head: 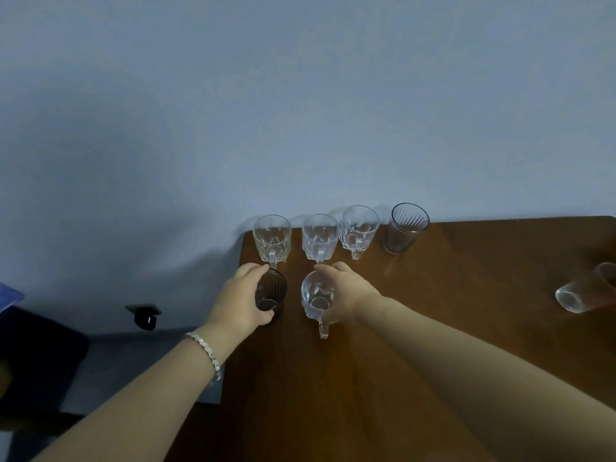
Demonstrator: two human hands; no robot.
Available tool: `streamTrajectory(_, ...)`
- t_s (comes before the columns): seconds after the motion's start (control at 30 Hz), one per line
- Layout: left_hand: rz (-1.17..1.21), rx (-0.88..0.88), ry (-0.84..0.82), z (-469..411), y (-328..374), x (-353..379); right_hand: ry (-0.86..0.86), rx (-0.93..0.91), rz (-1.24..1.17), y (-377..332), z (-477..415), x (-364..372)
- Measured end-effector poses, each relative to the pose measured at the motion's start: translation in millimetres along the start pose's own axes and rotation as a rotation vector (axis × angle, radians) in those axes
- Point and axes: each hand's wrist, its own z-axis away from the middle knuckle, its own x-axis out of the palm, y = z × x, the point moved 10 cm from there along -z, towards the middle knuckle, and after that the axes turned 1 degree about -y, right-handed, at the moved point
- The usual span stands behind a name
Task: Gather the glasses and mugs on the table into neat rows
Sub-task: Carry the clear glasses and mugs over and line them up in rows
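Smoky ribbed glass (270,290), brown table (433,328)

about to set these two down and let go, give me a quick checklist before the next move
1. Left hand wrapped around the dark ribbed glass: ok.
2. Right hand wrapped around the clear glass mug, handle facing the person: ok.
3. Both sit in front of the back row of three clear mugs and the smoky ribbed tumbler, apart from it: ok.
4. Both bases flat on the wooden table: cannot tell.
5. Front row evenly lined up: cannot tell.
6. All glassware gathered: not ok, a tumbler lies on its side near the right edge.
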Motion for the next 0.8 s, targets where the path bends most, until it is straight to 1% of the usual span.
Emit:
streamTrajectory(0.1, -0.011, 0.005, 0.005, 1, 0, 0, 0.037, 0.010, -0.068, 1, 5, 2)
streamTrajectory(0.2, -0.136, -0.020, 0.006, 10, 1, 2, 0.034, 0.084, -0.101, 14, 32, 10)
streamTrajectory(0.27, -0.238, -0.036, 0.039, 22, 10, 1, -0.022, 0.108, -0.058, 30, 57, 19)
streamTrajectory(0.33, -0.306, -0.019, 0.063, 38, 31, 3, -0.137, 0.126, -0.006, 52, 89, 32)
streamTrajectory(0.4, -0.330, 0.020, 0.016, 55, 59, 16, -0.233, 0.151, 0.017, 77, 125, 41)
streamTrajectory(0.43, -0.316, 0.039, -0.016, 64, 74, 24, -0.248, 0.163, 0.026, 90, 144, 41)
streamTrajectory(0.5, -0.251, 0.077, -0.065, 82, 104, 44, -0.215, 0.183, 0.036, 118, 182, 33)
streamTrajectory(0.57, -0.200, 0.104, -0.116, 103, 135, 69, -0.136, 0.194, 0.036, 151, 222, 16)
streamTrajectory(0.73, -0.169, 0.154, -0.263, 156, 200, 141, 0.134, 0.308, -0.018, 246, 312, -28)
streamTrajectory(0.8, -0.179, 0.159, -0.296, 174, 217, 163, 0.165, 0.332, 0.014, 271, 331, -31)
